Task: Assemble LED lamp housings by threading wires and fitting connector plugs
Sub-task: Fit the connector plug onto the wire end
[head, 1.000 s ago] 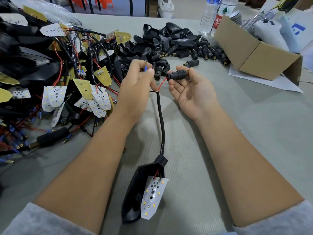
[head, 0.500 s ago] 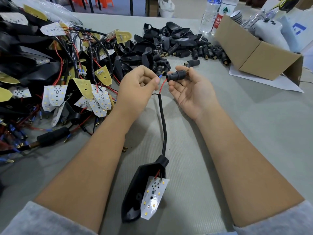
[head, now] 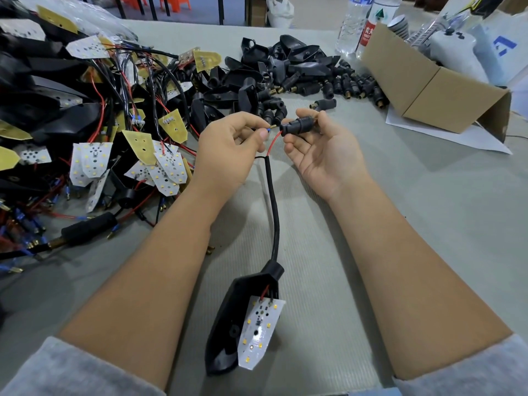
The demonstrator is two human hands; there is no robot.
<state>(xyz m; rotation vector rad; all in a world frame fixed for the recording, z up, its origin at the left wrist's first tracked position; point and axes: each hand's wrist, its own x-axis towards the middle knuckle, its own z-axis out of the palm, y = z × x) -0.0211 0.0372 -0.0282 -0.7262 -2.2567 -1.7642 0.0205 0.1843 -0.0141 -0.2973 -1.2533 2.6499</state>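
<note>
Plug: black connector plug (head: 295, 127) pinched at fingertip height in the right hand (head: 325, 155), its open end turned toward the left hand, apparently so a wire tip can go straight in.
Red wire: red wire (head: 273, 142) already runs into the plug's near end; judged seated, though the joint itself is too small to confirm.
Blue-tipped wire: blue-sleeved wire tip (head: 268, 129) pinched between thumb and forefinger of the left hand (head: 228, 150), just beside the plug mouth, not yet in.
Cable: black cable (head: 274, 207) hangs down between the two wrists to the housing, slack, leaving the ends free to move.
Housing: black lamp housing (head: 228, 318) lies on the surface (head: 428, 224) between the forearms, LED board (head: 258, 330) face up and tilted out of it.
Left hand pose: knuckles up, fingers curled round the wire.
Right hand pose: palm up, lower fingers loose, upper fingers and thumb gripping the plug.
Spare parts: loose plugs and housings (head: 285, 70) beyond both hands; wired boards (head: 94, 132) heaped left of the left hand.
</note>
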